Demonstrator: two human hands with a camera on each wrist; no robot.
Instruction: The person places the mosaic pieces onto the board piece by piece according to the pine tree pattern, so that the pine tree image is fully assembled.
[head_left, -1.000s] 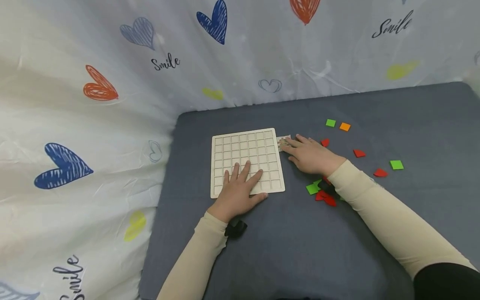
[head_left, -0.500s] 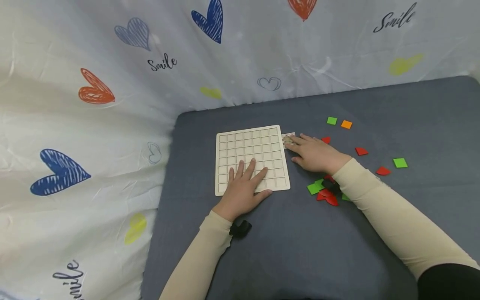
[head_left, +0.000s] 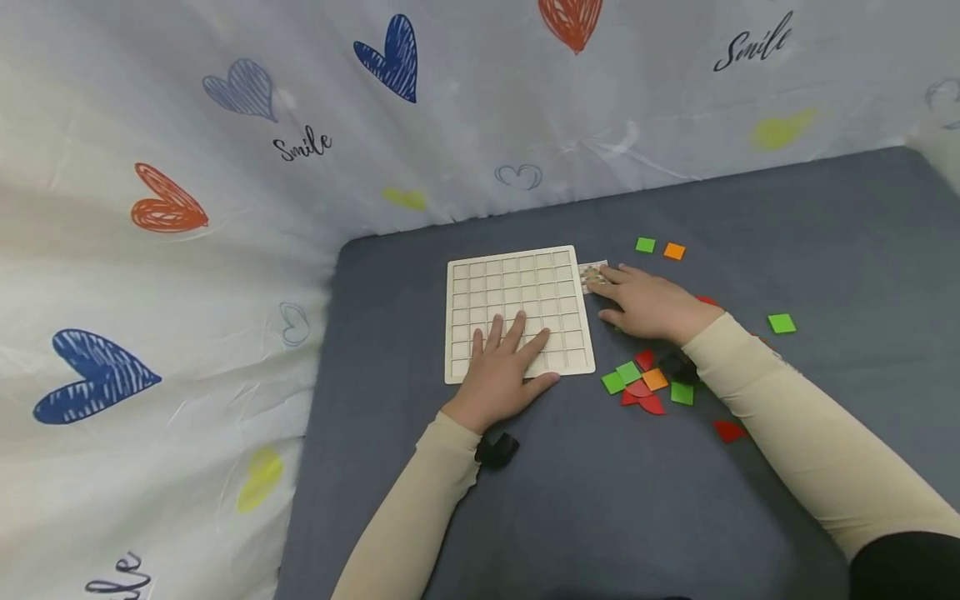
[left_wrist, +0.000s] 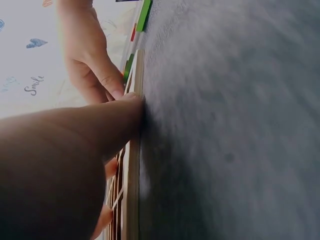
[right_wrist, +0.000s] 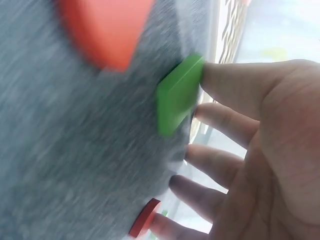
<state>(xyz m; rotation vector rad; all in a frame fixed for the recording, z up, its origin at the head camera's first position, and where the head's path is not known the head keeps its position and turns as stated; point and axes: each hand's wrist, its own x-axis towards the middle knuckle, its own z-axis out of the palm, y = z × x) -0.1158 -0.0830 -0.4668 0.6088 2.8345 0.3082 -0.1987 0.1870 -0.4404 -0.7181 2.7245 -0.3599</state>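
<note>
A pale wooden board (head_left: 510,287) with a grid of square recesses lies on the grey table. My left hand (head_left: 498,379) rests on its lower part with fingers spread; in the left wrist view the thumb (left_wrist: 122,107) presses along the board's near edge. A small patterned card (head_left: 592,275) lies against or partly under the board's right edge; which, I cannot tell. My right hand (head_left: 651,304) touches this card with outstretched fingertips. Close to that hand's thumb, in the right wrist view, is a green tile (right_wrist: 179,97), with a red piece (right_wrist: 145,218) by the fingers.
Several green, red and orange pieces cluster beside the right wrist, among them an orange square (head_left: 655,379). Farther back sit a green square (head_left: 646,244) and an orange one (head_left: 674,251). Another green tile (head_left: 782,322) lies right. A heart-printed curtain (head_left: 450,125) borders the table.
The board and my left hand have slid right across the table. My right hand and the card have shifted right too, uncovering more pieces beside the wrist. The head view has turned slightly.
</note>
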